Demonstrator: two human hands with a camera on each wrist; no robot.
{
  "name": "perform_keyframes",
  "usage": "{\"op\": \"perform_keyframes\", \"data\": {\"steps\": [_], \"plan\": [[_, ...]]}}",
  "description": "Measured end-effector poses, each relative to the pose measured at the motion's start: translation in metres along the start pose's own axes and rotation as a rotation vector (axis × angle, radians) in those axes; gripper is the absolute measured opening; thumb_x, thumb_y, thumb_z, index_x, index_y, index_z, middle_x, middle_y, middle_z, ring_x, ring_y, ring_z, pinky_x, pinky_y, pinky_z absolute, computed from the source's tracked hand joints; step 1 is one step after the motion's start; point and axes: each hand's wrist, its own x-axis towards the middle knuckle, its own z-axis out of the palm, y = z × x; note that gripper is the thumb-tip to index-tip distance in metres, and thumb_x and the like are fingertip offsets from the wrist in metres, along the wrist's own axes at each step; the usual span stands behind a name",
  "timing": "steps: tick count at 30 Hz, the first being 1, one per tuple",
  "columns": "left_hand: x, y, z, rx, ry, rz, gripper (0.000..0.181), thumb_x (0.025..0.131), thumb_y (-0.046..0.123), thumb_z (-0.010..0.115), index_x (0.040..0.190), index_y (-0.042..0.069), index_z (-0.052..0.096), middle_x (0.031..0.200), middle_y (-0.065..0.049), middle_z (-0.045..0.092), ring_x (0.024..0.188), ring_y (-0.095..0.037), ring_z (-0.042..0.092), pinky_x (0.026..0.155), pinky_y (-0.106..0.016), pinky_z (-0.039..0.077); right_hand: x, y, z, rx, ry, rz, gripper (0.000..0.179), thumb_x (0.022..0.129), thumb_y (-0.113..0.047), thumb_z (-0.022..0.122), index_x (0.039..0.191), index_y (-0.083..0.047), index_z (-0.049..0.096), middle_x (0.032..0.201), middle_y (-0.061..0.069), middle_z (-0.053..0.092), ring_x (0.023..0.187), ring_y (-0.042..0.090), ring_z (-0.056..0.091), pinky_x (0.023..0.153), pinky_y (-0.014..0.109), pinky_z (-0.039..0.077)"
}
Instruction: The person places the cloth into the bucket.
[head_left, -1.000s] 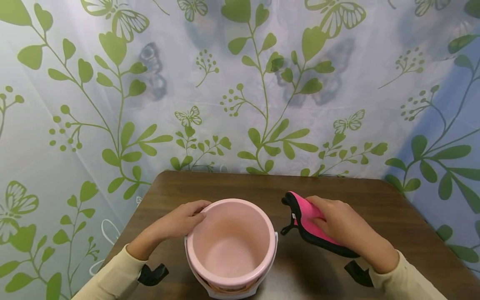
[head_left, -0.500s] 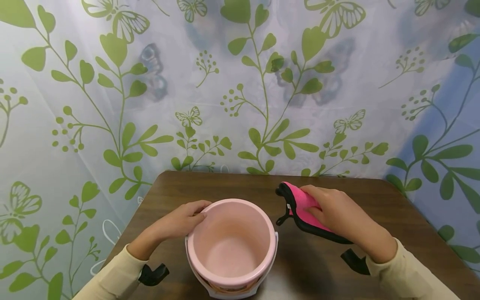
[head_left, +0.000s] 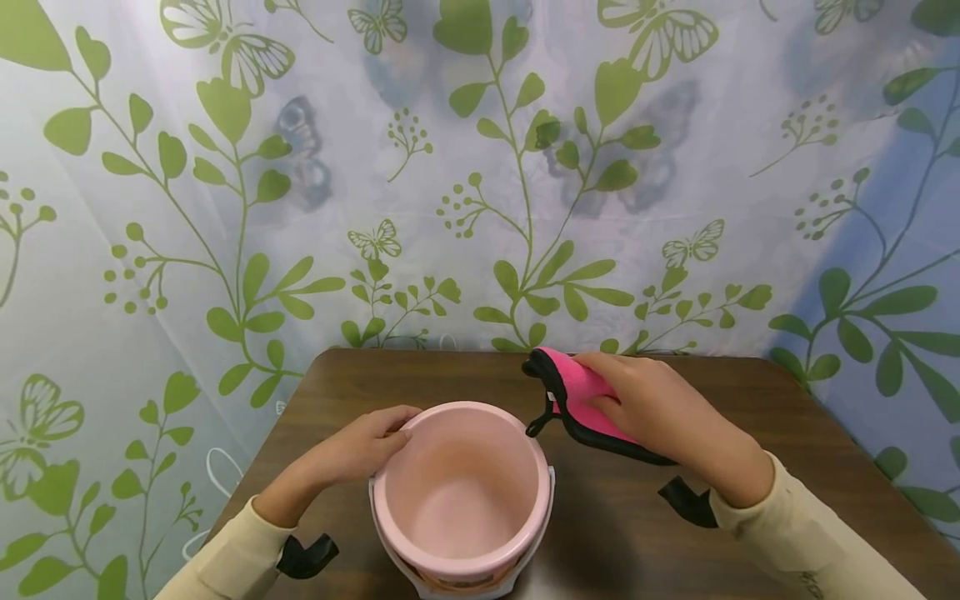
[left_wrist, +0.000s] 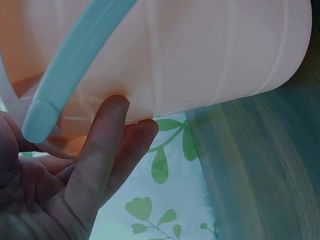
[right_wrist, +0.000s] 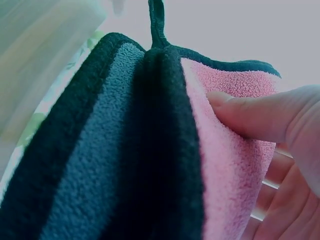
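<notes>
A light pink plastic bucket (head_left: pixel 461 568) stands upright on the table, its mouth toward the head camera. My left hand (head_left: pixel 352 454) grips its left rim. In the left wrist view, that hand's fingers (left_wrist: pixel 100 145) lie along the outer wall of the bucket, beside its pale carrying handle (left_wrist: pixel 75 70). To the right, my right hand (head_left: pixel 660 408) holds a folded pink cleaning cloth (head_left: pixel 577 400) above the table, apart from the bucket. Black edging and a hanging loop (right_wrist: pixel 157 22) show on the cloth. The right thumb (right_wrist: pixel 255 117) presses its pink terry face; a grey-blue face shows too.
The brown wooden table (head_left: pixel 720 425) runs back to a white curtain (head_left: pixel 420 183) with green leaves and butterflies. A black mount (head_left: pixel 307 557) sits at the left wrist and another black mount (head_left: pixel 686 502) at the right. A white cord (head_left: pixel 217 475) hangs at the left.
My right hand has moved left and away from me with the cloth, bringing its loop close to the bucket's right rim. My left hand and the bucket have stayed in place.
</notes>
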Motion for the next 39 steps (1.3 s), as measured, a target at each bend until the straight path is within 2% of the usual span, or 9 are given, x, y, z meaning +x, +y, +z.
{"op": "perform_keyframes", "data": {"steps": [8,10,15,17,24,34,39], "plan": [[-0.009,0.029,-0.002,-0.008,0.004,-0.008,0.028,0.093,0.01,0.044,0.12,0.006,0.051,0.108,-0.011,0.056,0.089,-0.024,0.055,0.072,-0.033,0.044,0.011,-0.013,-0.005,0.015,0.027,-0.041,0.04,0.074,-0.015,0.071,0.11,-0.017,0.054,0.086,-0.008,0.057,0.069,0.005,0.051,0.061,0.026,0.043],[-0.008,0.025,-0.002,-0.012,0.001,-0.005,0.029,0.093,0.01,0.044,0.12,0.007,0.05,0.109,-0.011,0.056,0.09,-0.023,0.055,0.072,-0.034,0.044,0.014,-0.016,-0.006,0.015,0.022,-0.052,0.039,0.074,-0.015,0.071,0.11,-0.016,0.054,0.089,-0.007,0.058,0.071,0.006,0.052,0.062,0.027,0.043],[-0.002,0.004,0.0,0.015,-0.001,0.004,0.029,0.093,0.017,0.045,0.121,0.015,0.05,0.11,-0.003,0.055,0.091,-0.016,0.054,0.073,-0.032,0.044,0.02,-0.025,-0.007,0.006,0.02,-0.086,0.038,0.074,-0.015,0.071,0.108,-0.015,0.055,0.087,-0.006,0.056,0.069,0.008,0.052,0.061,0.027,0.043],[0.0,0.0,-0.001,0.029,-0.006,0.01,0.028,0.094,0.02,0.045,0.121,0.017,0.051,0.11,-0.001,0.056,0.091,-0.015,0.054,0.073,-0.032,0.044,0.022,-0.029,-0.007,0.011,0.028,-0.103,0.038,0.074,-0.015,0.071,0.108,-0.015,0.055,0.084,-0.006,0.055,0.068,0.008,0.05,0.06,0.026,0.043],[0.0,0.0,-0.001,0.034,-0.013,0.012,0.029,0.094,0.023,0.044,0.121,0.018,0.051,0.11,0.001,0.055,0.093,-0.015,0.053,0.074,-0.033,0.043,0.03,-0.044,-0.001,0.033,0.032,-0.159,0.034,0.076,-0.013,0.068,0.107,-0.017,0.055,0.076,-0.01,0.05,0.066,0.005,0.046,0.059,0.023,0.041],[0.0,-0.003,-0.001,0.029,-0.01,0.013,0.03,0.094,0.021,0.044,0.123,0.018,0.05,0.111,-0.001,0.055,0.09,-0.014,0.055,0.072,-0.03,0.045,0.039,-0.064,0.008,0.05,-0.019,-0.19,0.039,0.075,-0.017,0.07,0.111,-0.021,0.056,0.087,-0.009,0.057,0.074,0.006,0.053,0.065,0.025,0.044],[0.0,-0.003,-0.001,0.023,-0.012,0.011,0.029,0.094,0.022,0.044,0.122,0.018,0.05,0.111,-0.002,0.055,0.089,-0.015,0.055,0.071,-0.03,0.045,0.043,-0.073,0.014,0.059,-0.03,-0.216,0.038,0.074,-0.019,0.071,0.109,-0.021,0.057,0.089,-0.01,0.058,0.074,0.006,0.054,0.064,0.025,0.045]]}}
